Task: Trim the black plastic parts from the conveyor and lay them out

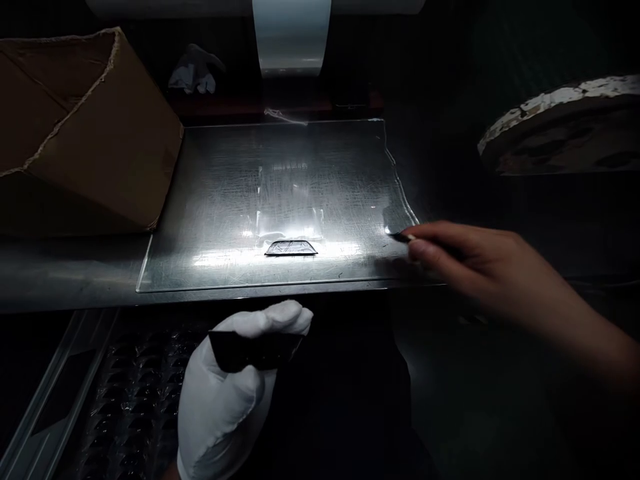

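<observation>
the gloved left hand, at seven o'clock, pinches a black plate; the bare right hand, at three o'clock, pinches a thin dark tool at the clear sheet.

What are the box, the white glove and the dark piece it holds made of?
Box: matte brown cardboard, probably, given its rough, fuzzy edges.
Glove: soft, matte cloth, judging by its folds.
Piece: smooth, dark and flat; plastic or coated glass perhaps, too dark to tell.
</observation>
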`<state>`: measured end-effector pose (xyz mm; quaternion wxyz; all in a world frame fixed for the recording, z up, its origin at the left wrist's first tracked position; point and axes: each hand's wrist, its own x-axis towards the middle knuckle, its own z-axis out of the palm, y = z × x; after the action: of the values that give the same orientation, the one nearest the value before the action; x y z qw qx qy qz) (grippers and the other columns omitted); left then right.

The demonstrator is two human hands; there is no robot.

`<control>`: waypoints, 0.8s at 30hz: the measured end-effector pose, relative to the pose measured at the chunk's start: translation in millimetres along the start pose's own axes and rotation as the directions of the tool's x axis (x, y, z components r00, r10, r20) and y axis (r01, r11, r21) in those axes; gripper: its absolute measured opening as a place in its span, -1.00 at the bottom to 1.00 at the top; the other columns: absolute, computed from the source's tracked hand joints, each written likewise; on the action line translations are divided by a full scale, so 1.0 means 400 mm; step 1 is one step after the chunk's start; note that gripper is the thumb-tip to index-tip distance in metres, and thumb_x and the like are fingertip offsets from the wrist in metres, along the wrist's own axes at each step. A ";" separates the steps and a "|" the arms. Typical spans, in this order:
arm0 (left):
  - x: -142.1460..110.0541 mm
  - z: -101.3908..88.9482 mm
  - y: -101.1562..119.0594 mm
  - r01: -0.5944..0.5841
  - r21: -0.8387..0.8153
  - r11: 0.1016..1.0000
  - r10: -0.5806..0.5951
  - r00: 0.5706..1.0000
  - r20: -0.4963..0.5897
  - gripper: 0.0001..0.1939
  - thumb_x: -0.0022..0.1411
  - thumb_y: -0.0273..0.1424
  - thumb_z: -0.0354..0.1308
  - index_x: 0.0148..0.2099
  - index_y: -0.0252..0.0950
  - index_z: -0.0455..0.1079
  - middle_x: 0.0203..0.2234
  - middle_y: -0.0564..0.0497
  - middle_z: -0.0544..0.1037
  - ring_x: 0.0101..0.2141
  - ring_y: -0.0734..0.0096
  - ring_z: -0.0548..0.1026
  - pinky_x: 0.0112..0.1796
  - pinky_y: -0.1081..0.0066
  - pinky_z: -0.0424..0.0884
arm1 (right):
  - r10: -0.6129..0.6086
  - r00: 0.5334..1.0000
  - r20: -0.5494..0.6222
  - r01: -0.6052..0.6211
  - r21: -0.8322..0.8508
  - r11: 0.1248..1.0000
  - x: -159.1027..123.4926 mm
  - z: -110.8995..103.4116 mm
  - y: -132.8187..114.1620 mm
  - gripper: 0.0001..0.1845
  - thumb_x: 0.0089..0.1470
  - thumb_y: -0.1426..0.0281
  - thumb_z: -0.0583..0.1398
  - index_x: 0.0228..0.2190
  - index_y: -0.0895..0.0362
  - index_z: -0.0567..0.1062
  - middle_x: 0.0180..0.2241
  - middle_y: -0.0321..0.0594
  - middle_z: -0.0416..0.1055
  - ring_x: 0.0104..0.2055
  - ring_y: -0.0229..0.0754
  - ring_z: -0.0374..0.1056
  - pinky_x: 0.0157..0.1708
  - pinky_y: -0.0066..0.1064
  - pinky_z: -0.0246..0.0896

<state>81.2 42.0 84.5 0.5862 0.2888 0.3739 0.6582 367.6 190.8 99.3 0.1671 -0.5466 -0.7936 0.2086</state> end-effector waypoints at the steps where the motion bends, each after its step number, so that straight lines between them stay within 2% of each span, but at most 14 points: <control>1: 0.004 0.003 0.000 -0.011 -0.017 1.000 0.011 1.000 0.016 -0.78 0.38 -0.28 0.32 0.05 -0.10 0.63 0.00 0.04 0.71 0.04 0.16 0.65 0.14 0.20 0.57 | 0.062 0.996 -0.058 -0.065 -0.045 0.997 0.007 -0.004 0.036 -0.62 0.30 0.06 0.17 -0.03 -0.06 0.66 -0.13 -0.25 0.66 -0.14 -0.02 0.57 -0.15 -0.25 0.40; 4: 0.011 0.011 0.001 -0.017 -0.029 0.999 0.019 0.998 0.061 -0.80 0.36 -0.25 0.34 0.02 -0.02 0.64 0.00 0.06 0.71 0.04 0.14 0.65 0.14 0.17 0.56 | 0.153 0.968 -0.197 -0.181 -0.133 0.975 0.023 -0.007 0.125 -0.64 0.30 0.14 0.18 -0.01 -0.01 0.66 -0.06 -0.18 0.63 -0.05 -0.02 0.54 -0.06 -0.24 0.36; 7: 0.013 0.019 0.002 0.015 -0.014 1.000 -0.014 0.997 0.081 -0.81 0.36 -0.24 0.32 0.00 0.07 0.65 0.01 0.07 0.71 0.05 0.14 0.65 0.14 0.15 0.55 | 0.120 0.952 -0.281 -0.179 -0.195 0.964 0.031 0.006 0.184 -0.67 0.35 0.24 0.18 0.03 0.02 0.64 -0.04 -0.17 0.59 -0.02 -0.09 0.50 -0.01 -0.30 0.33; 10: 0.015 0.027 0.000 0.005 -0.001 1.000 -0.005 0.997 0.076 -0.79 0.36 -0.25 0.32 0.02 0.08 0.65 0.00 0.04 0.71 0.03 0.12 0.66 0.11 0.14 0.57 | 0.079 0.942 -0.327 -0.168 -0.251 0.953 0.035 0.029 0.219 -0.67 0.36 0.26 0.18 0.03 0.04 0.65 -0.08 -0.13 0.55 -0.01 -0.08 0.47 0.02 -0.28 0.32; 14: 0.018 0.033 -0.008 -0.032 0.019 0.999 0.031 0.996 0.080 -0.79 0.33 -0.24 0.34 0.01 0.10 0.65 -0.03 0.01 0.72 0.00 0.06 0.68 0.03 0.13 0.62 | 0.069 0.932 -0.355 -0.176 -0.278 0.944 0.035 0.050 0.234 -0.67 0.36 0.24 0.17 0.01 0.05 0.66 -0.07 -0.09 0.52 0.01 -0.04 0.42 0.08 -0.25 0.29; 17: 0.015 0.043 -0.011 0.051 -0.043 0.998 -0.050 0.999 0.015 -0.81 0.29 -0.22 0.39 -0.04 0.12 0.65 -0.04 0.08 0.73 -0.05 0.13 0.70 0.01 0.21 0.63 | 0.062 0.929 -0.364 -0.171 -0.275 0.946 0.032 0.053 0.230 -0.66 0.35 0.24 0.18 0.01 0.06 0.65 -0.08 -0.10 0.52 0.01 -0.03 0.42 0.07 -0.25 0.30; 20: 0.013 0.069 -0.008 0.158 -0.143 0.977 -0.173 0.980 -0.097 -0.80 0.32 -0.12 0.35 -0.02 0.07 0.63 -0.09 0.10 0.73 -0.25 0.31 0.72 -0.17 0.37 0.66 | 0.048 0.927 -0.372 -0.166 -0.291 0.942 0.029 0.052 0.232 -0.66 0.34 0.23 0.17 -0.01 0.06 0.65 -0.09 -0.08 0.53 0.01 0.00 0.42 0.07 -0.20 0.31; 24: 0.022 0.110 0.005 0.265 -0.303 0.915 -0.296 0.953 -0.060 -0.70 0.28 0.00 0.34 -0.05 -0.01 0.62 -0.20 0.07 0.72 -0.44 0.48 0.63 -0.37 0.47 0.59 | 0.039 0.927 -0.373 -0.169 -0.321 0.932 0.029 0.059 0.264 -0.69 0.31 0.24 0.18 -0.01 -0.01 0.64 -0.09 -0.06 0.53 0.03 0.08 0.43 0.07 -0.09 0.31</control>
<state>114.9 57.5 110.1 0.6903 0.1075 0.3407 0.6292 436.3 231.4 25.2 0.1991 -0.6383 -0.7430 -0.0300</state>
